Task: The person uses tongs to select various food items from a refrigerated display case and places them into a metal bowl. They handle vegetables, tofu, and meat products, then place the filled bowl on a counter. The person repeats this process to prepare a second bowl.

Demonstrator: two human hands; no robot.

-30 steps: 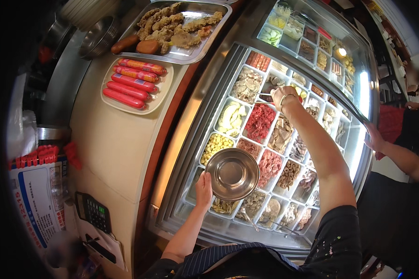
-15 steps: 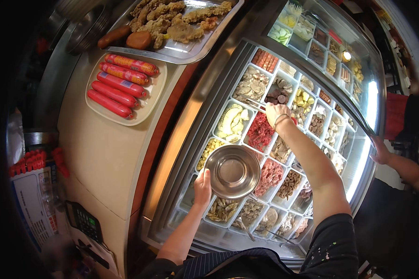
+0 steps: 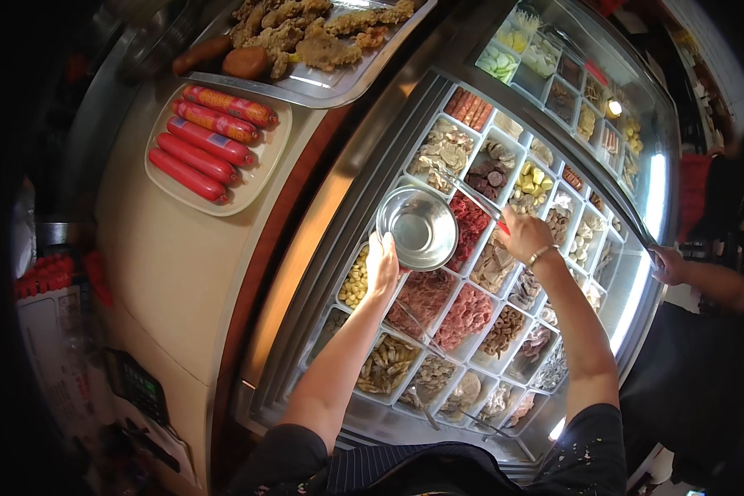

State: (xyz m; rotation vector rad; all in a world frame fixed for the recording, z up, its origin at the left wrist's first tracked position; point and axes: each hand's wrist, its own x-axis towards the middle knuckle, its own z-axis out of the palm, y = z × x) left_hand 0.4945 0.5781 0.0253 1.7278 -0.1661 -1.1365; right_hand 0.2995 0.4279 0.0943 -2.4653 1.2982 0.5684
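Note:
My left hand (image 3: pixel 382 266) grips the near left rim of a round steel bowl (image 3: pixel 417 227), whose inside looks bare. Below the bowl lie food trays in a glass display case; it covers part of the dark red meat (image 3: pixel 469 223). My right hand (image 3: pixel 527 236) is closed around metal tongs (image 3: pixel 478 198) with a red grip, right of the bowl. The tongs stretch to the far left, their tips by a tray of pale thin slices (image 3: pixel 443 149). Whether anything is between the tips is too small to tell.
Another person's hand (image 3: pixel 668 266) touches the case's raised lid edge at right. On the left counter are a plate (image 3: pixel 264 169) of red-wrapped sausages and a metal tray (image 3: pixel 339 95) of fried pieces. Another pair of tongs (image 3: pixel 422 325) lies across the minced meat (image 3: pixel 463 318).
The bowl has moved away from me and slightly right, uncovering trays of minced meat. My right hand has come nearer and right with the tongs. The other person's hand shifted slightly.

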